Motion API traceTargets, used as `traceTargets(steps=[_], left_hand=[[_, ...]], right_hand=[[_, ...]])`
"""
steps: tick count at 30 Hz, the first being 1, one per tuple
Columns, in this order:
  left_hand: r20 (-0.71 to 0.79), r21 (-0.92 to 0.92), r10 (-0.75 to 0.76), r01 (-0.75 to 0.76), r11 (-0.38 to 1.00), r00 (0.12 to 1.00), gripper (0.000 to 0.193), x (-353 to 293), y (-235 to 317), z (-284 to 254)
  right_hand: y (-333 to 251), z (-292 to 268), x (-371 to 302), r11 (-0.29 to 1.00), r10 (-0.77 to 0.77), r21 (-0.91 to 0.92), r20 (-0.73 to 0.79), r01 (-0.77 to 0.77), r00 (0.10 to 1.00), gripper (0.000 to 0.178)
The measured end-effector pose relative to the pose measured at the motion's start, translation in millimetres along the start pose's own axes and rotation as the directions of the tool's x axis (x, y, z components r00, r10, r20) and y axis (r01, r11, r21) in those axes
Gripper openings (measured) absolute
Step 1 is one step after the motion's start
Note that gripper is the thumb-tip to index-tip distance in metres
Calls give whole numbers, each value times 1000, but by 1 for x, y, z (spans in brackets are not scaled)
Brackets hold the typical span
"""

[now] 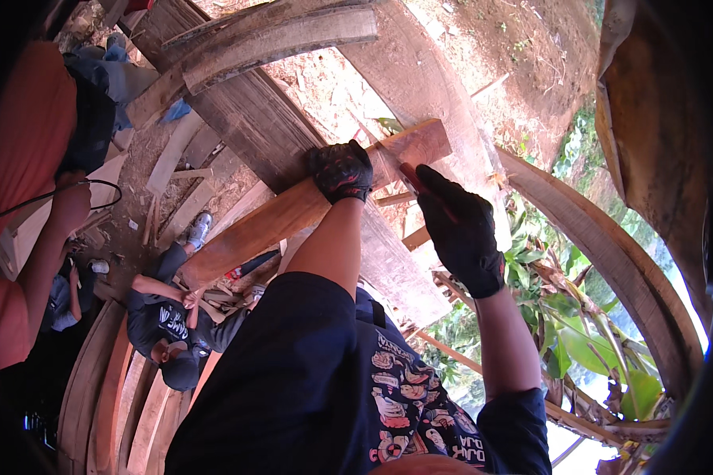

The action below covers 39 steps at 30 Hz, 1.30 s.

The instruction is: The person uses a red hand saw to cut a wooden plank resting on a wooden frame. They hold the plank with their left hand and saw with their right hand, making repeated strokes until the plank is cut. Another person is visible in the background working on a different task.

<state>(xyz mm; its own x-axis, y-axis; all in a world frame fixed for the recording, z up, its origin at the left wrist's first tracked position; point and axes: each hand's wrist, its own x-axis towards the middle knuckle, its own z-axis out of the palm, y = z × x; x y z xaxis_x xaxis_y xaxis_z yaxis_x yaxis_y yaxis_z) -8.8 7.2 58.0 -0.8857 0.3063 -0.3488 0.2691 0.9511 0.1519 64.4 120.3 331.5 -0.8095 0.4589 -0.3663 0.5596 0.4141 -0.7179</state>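
Observation:
A long reddish-brown wooden board (269,222) slants from the lower left to the upper right in front of me. My left hand (341,171), in a black glove, is closed over the board and presses it against the dark plank (253,119) beneath. Just right of the board's far end is my right hand (459,229), in a black glove with red marks, its fingers held together. A slim reddish piece (409,176) shows at its fingertips, with a thin dark line running from it across the board; its kind is unclear.
Curved timbers (285,43) lie at the top, and a long curved beam (610,245) arcs down the right. A person in dark clothes (162,324) sits at lower left; another in an orange shirt (28,190) stands at far left. Offcuts (174,154) litter the ground.

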Motion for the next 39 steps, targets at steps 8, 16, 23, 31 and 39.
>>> traceTargets(steps=[8,16,23,31,39], left_hand=[[8,22,8,-8,1000,1000,51,1,2,-10],[7,45,-16,15,999,1000,52,0,2,-9],[-107,22,109,-107,994,988,49,1,-2,14],[-3,97,21,-21,995,1000,50,-8,-6,4],[21,69,-31,29,997,999,54,-2,2,-14]], right_hand=[[45,1,2,971,-127,-198,41,132,991,37],[29,-39,-26,993,-50,-107,-28,47,998,39],[67,70,56,993,-111,-36,-75,109,991,31],[37,-15,-26,1000,21,-23,-2,-21,1000,34],[52,9,20,990,-139,-9,7,139,990,32]])
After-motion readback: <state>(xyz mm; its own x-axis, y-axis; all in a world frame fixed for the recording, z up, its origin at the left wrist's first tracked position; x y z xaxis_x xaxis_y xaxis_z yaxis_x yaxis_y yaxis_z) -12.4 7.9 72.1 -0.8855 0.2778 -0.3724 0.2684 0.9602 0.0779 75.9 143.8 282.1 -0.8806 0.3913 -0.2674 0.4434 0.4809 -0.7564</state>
